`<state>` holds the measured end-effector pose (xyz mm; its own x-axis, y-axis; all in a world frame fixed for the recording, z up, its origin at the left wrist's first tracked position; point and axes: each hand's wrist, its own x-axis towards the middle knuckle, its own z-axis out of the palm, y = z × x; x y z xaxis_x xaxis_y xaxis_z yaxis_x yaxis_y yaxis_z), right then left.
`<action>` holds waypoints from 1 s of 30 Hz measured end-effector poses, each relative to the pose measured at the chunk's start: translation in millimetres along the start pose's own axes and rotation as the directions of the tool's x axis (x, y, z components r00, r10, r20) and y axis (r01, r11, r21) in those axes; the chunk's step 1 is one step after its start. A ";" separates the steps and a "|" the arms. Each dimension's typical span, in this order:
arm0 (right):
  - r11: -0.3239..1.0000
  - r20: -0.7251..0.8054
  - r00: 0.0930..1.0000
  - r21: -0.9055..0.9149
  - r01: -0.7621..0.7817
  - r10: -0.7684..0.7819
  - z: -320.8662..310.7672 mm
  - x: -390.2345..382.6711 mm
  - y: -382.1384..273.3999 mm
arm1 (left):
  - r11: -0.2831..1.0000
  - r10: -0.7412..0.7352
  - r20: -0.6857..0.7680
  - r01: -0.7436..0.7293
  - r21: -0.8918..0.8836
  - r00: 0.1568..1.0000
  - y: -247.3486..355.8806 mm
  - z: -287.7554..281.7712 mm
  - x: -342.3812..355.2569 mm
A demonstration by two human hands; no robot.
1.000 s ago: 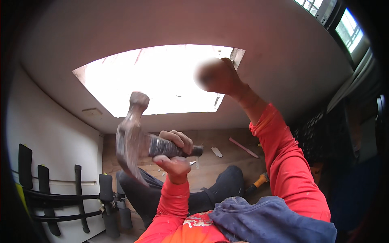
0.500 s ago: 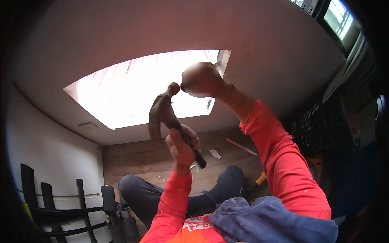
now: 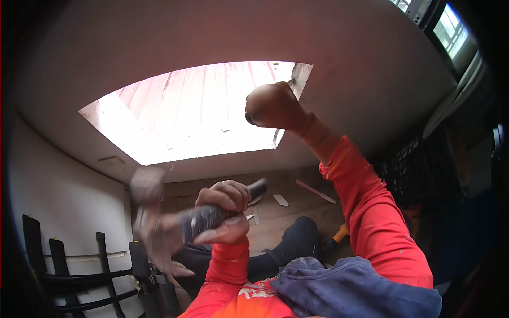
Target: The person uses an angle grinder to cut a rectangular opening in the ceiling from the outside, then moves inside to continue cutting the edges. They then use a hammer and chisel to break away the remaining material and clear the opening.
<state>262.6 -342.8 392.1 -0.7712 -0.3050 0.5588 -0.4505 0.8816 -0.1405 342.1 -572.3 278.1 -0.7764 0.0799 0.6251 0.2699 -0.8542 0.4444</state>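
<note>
One blurred steel hammer (image 3: 159,222) in left hand's (image 3: 222,212) grip; right hand (image 3: 273,106) fisted.

Single view, head camera, worn on my head. It faces steeply upward at the ceiling (image 3: 371,63) and its bright rectangular opening (image 3: 196,111). My sleeves enter from the lower edge, close in. Fisheye bends all edges toward the rim.

I see wood plank floor (image 3: 286,212) in middle of view, brown boards running across. On it: pale scrap piece (image 3: 280,200), flat, near centre; long pinkish strip (image 3: 316,191) lying slantwise, just right of scrap; orange-handled tool (image 3: 337,236) further right, partly hidden behind dark trouser leg. I cannot tell tool's kind. Floor meets white wall at left.
</note>
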 end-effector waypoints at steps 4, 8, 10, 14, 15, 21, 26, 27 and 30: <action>0.994 -0.097 0.990 0.012 0.106 -0.104 -10.4 -0.7 2.9 | 0.747 -0.585 -0.148 0.601 0.284 0.798 -21.3 0.7 -1.9; 0.993 -0.027 0.992 0.007 0.121 -0.120 -11.3 -2.8 2.9 | 0.880 -0.426 -0.220 0.458 0.124 0.878 -16.7 13.2 -11.5; 0.992 -0.029 0.992 0.044 0.122 -0.121 -6.7 -5.2 2.0 | 0.974 -0.201 -0.200 0.217 0.059 0.959 -5.7 17.7 -15.1; 0.993 -0.064 0.991 0.013 0.117 -0.116 1.8 -5.4 11.0 | 0.934 -0.355 -0.100 0.348 -0.075 0.930 -9.3 23.3 -3.3; 0.991 -0.081 0.988 0.012 0.135 -0.133 4.3 -6.8 13.3 | 0.866 -0.494 -0.108 0.499 0.025 0.863 -12.9 24.8 -1.6; 0.997 -0.081 0.994 0.019 0.077 -0.076 11.3 5.6 19.1 | 0.961 -0.152 -0.065 0.163 0.224 0.986 8.4 21.6 -0.6; 0.960 -0.059 0.964 0.093 0.263 -0.259 2.0 0.1 -9.8 | 0.993 -0.097 -0.073 0.101 0.063 0.993 30.4 12.0 8.7; 0.978 -0.085 0.975 0.036 0.207 -0.204 -3.4 1.2 -11.8 | 0.974 -0.209 -0.134 0.219 0.065 0.969 30.4 12.0 8.8; 0.992 -0.083 0.989 -0.047 0.118 -0.121 -22.6 9.7 -5.1 | 0.901 -0.295 -0.198 0.341 0.267 0.935 18.1 13.3 7.3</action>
<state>267.5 -342.1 416.7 -0.6708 -0.3789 0.6376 -0.5165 0.8556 -0.0350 348.9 -580.3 299.3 -0.9180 0.2255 0.3263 0.1305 -0.6051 0.7854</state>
